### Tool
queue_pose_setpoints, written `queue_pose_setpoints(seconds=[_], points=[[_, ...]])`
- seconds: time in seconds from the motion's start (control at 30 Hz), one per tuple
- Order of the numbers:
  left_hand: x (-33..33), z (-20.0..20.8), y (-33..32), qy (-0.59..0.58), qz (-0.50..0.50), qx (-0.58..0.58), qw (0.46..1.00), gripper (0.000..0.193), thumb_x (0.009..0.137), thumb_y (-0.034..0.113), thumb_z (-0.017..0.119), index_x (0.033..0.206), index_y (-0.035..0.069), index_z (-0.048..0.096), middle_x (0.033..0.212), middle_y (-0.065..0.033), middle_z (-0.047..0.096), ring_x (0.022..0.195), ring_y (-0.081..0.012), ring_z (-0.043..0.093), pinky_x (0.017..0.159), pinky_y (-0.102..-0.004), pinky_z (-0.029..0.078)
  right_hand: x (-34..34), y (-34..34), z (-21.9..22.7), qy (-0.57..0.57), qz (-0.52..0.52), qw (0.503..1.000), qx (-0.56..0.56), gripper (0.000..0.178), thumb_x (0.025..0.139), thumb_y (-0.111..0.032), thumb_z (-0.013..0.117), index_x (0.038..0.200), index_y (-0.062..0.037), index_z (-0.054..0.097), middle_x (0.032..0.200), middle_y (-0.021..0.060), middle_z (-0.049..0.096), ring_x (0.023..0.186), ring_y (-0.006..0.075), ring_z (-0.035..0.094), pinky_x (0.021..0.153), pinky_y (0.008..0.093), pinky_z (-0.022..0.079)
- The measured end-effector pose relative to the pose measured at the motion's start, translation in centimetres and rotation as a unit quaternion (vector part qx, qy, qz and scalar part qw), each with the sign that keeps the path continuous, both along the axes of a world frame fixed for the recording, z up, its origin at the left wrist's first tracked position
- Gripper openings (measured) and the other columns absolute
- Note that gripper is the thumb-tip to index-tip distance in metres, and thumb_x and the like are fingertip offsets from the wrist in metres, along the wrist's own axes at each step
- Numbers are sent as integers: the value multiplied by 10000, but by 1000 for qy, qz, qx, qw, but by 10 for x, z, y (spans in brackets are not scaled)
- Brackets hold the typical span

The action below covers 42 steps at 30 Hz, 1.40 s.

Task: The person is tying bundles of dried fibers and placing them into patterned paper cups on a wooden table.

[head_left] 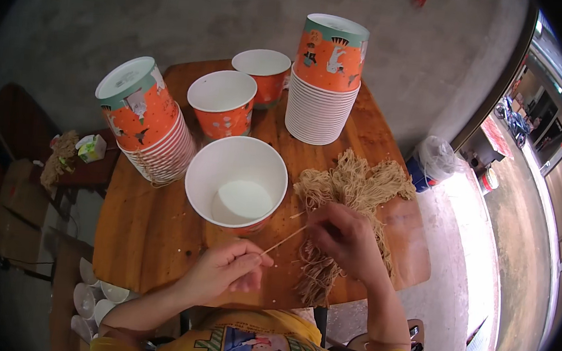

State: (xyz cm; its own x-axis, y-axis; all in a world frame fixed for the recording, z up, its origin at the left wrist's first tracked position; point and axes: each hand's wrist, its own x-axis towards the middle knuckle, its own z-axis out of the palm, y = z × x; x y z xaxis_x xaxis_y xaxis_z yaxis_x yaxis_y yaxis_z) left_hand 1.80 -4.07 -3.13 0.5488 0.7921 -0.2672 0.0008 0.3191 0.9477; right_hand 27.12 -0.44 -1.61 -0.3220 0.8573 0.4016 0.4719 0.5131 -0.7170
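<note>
Between my hands a thin tan string [283, 241] is stretched at a slant above the near part of the wooden table. My left hand [236, 265] pinches its lower end between thumb and fingers. My right hand [342, 234] is closed on the upper end, over a loose bundle of tan strings [367, 183] that spreads across the right side of the table. Just beyond my left hand stands a large paper bucket [204, 175], upright, white inside, with nothing seen in it.
Upside-down stacks of orange and green paper buckets stand at the left [143, 113] and back right [330, 66]. Two upright buckets [223, 113] sit between them on the wooden table [149, 231]. White containers [86, 299] lie low at the left. A blue pail [421, 174] stands right of the table.
</note>
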Motion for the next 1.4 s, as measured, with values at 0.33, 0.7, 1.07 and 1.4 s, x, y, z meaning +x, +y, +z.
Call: queue_pose_setpoints(seconds=[0.33,0.7,1.07,1.4], points=[[-16,-11,-5,113,-66,-13,991,262,1031,264,460,1018,28,576,667,-3,597,559,-46,499,523,-195,413,-47,-46,-23,1,114,993,-18,454,791,-79,711,1218,-55,560,1150,122,600,1056,346,589,918,394,487],[-37,13,4,124,-75,4,989,223,1025,265,469,958,64,539,731,-2,572,654,-55,512,574,-211,412,-76,-48,-32,94,103,985,-99,111,890,-92,651,955,-38,579,904,131,618,766,312,639,665,370,511],[-42,15,7,115,-55,12,992,141,995,187,534,949,54,520,790,-8,609,698,-75,544,614,-215,459,-89,-46,-43,175,68,949,-253,54,901,-53,634,924,-37,588,761,7,536,697,42,492,591,226,432],[-47,-5,22,335,-2,769,545,175,808,78,637,953,56,541,907,-72,564,816,-260,567,688,-364,469,-109,-38,-62,401,74,864,-296,81,898,-43,620,887,-60,542,777,-75,499,685,7,419,592,171,363]])
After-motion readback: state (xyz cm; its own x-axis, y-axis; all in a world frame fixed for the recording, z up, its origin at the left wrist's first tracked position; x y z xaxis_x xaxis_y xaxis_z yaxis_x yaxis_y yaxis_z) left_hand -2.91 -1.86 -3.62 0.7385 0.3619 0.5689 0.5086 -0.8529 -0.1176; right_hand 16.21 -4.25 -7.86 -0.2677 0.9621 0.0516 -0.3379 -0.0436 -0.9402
